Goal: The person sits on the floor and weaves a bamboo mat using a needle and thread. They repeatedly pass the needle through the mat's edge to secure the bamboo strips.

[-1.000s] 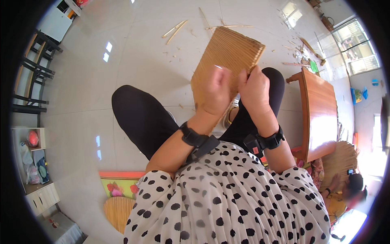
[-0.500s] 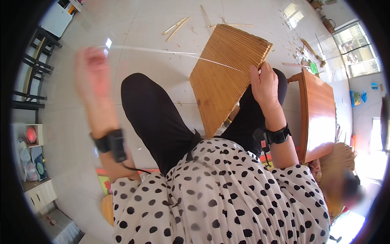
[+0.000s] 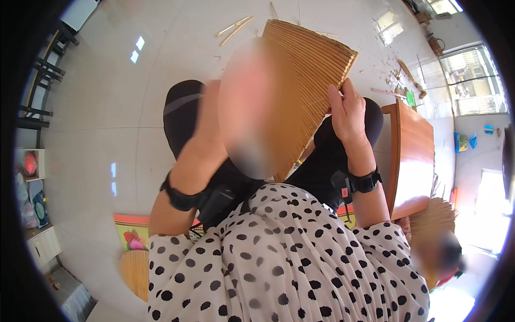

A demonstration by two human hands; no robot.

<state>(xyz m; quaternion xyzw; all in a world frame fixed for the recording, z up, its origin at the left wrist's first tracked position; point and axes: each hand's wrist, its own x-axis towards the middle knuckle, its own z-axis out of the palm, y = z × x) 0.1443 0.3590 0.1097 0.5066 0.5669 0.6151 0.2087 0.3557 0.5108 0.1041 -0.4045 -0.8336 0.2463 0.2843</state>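
Observation:
A tan panel of thin straw-like stalks (image 3: pixel 316 64), laid side by side, stands tilted between my knees. My right hand (image 3: pixel 348 114) grips its right edge, with the thumb on the near face and the fingers curled behind the rim. My left hand (image 3: pixel 236 110) is in front of the panel's left half. A blur covers its fingers, so I cannot make out whether they hold anything or touch the panel. A faint pale, see-through strand (image 3: pixel 183 103) crosses my left knee beside that hand.
Loose stalks (image 3: pixel 236 29) and scraps lie on the tiled floor ahead. To the right stands a brown wooden table (image 3: pixel 412 155), with a bundle of stalks (image 3: pixel 432 222) near it. Another stalk piece (image 3: pixel 134 271) lies at my left side. Shelves (image 3: pixel 37 214) line the far left.
My left hand has swung in from the far left to the front of the panel. The clear strand stretched between it and the panel is no longer taut. My right hand keeps its grip.

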